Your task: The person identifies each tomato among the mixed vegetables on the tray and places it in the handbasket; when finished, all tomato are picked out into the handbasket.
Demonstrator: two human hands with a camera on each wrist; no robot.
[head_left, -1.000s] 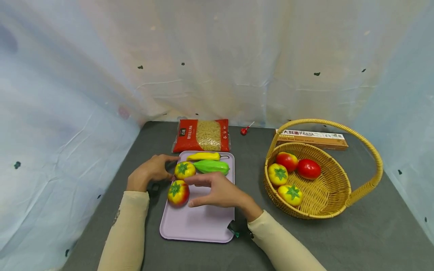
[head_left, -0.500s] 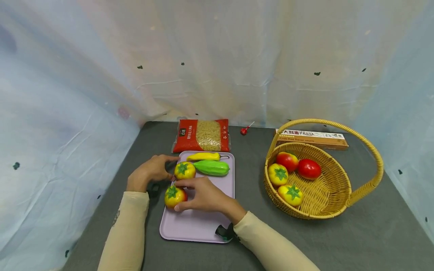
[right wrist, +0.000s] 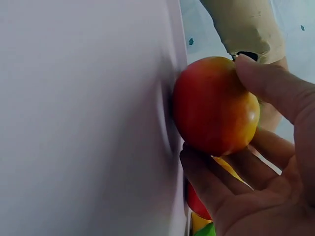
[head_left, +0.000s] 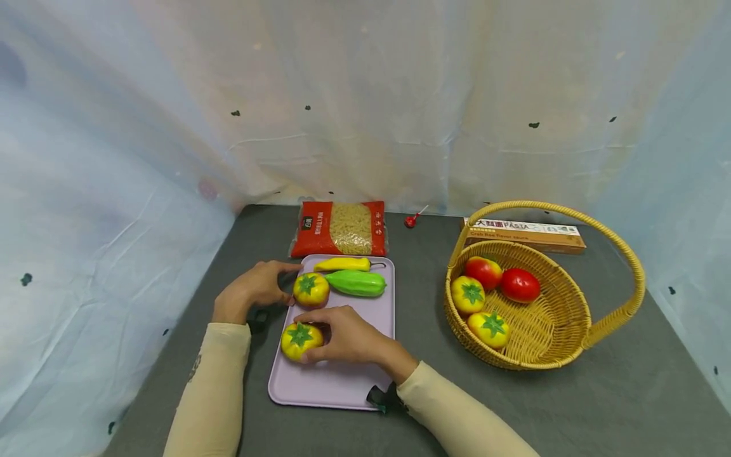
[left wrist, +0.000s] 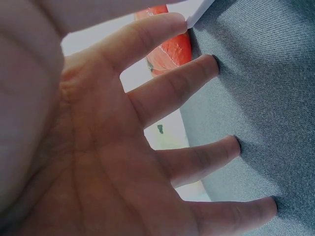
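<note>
Only its wrist view shows the left hand (left wrist: 110,137) splayed; the right hand (head_left: 348,336) grips a tomato (head_left: 297,343).

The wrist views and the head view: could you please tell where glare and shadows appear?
Right wrist: a bright spot on the red-and-yellow fruit, a soft shadow on the tray beside it; left wrist: shadows from the fingers on the grey cloth; head: small glints on the pasta bag.

Left fingers (left wrist: 173,93) spread wide; right fingers (right wrist: 209,182) curve opposite their thumb (right wrist: 275,87)
</note>
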